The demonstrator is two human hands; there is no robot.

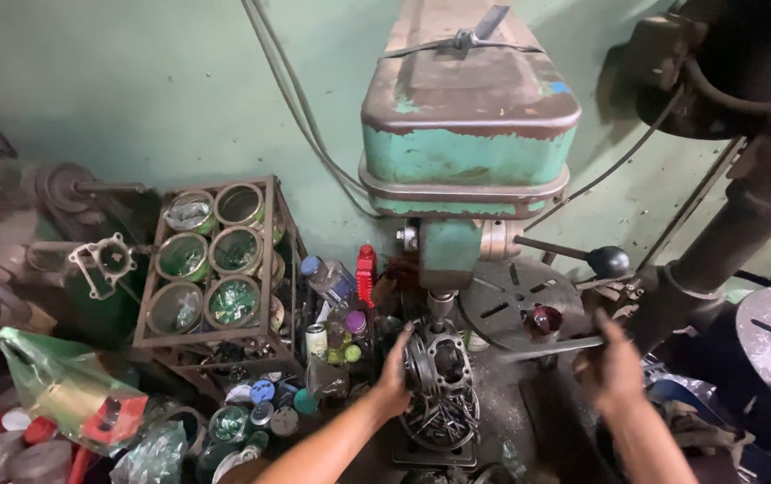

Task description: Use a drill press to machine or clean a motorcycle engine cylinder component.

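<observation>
Your left hand (394,376) cups the side of the metal part (439,363), fingers curled on it. The part sits on the drill table, right under the chuck (440,309). Hold it tight so it can't spin (it looks oily). Your right hand (614,372) wraps the lever (551,348), fingers closed round it. Pull slow and steady. Behind stands the green drill (466,152); a rack (211,264) of tins is at the left.

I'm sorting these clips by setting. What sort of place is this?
Most likely a small machine or repair workshop: a worn green drill press, a metal rack of tins holding small parts, and a metal casting under the drill.
</observation>
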